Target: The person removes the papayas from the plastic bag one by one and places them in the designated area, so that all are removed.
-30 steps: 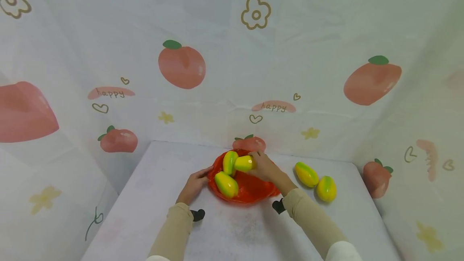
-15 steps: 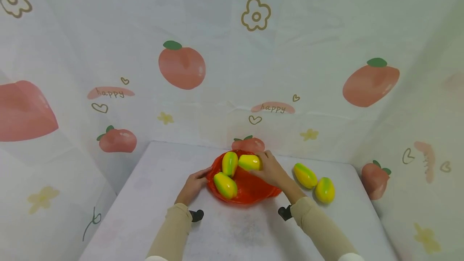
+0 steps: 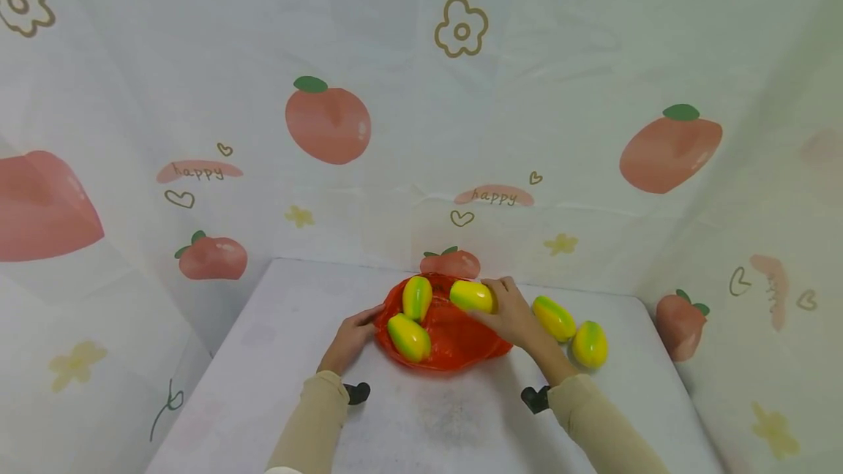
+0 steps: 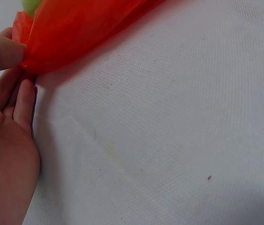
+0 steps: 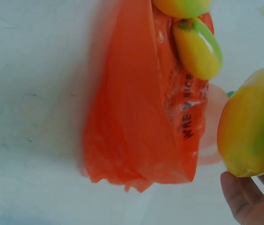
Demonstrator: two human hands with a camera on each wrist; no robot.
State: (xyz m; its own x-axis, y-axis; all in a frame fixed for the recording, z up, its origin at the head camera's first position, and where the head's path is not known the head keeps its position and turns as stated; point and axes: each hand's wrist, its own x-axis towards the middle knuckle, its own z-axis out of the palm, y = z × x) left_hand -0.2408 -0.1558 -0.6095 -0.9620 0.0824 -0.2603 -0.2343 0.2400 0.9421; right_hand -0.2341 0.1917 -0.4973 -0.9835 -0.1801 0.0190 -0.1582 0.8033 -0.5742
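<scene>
A red plastic bag [image 3: 461,339] with dark print lies on the table. Two yellow-green mangoes rest at its left side, one mango [image 3: 416,299] behind the other mango [image 3: 410,338]. My left hand [image 3: 351,341] pinches the bag's left edge, the thumb [image 4: 3,52] on top and fingers beneath. Over the bag's back right part, my right hand [image 3: 514,314] grips a third mango [image 3: 471,297] between thumb and fingers. The right wrist view shows this mango [image 5: 249,126] apart from the bag, with part of the hand cut off by the frame.
To the right of the bag, two more mangoes lie on the white table [image 3: 421,430]: a long mango [image 3: 554,318] and a rounder-looking mango [image 3: 590,344]. A printed white curtain [image 3: 395,42] stands behind the table and along both sides.
My right hand has moved to the right with its mango, away from the two mangoes on the bag's left. The left hand has stayed at the bag's edge.
</scene>
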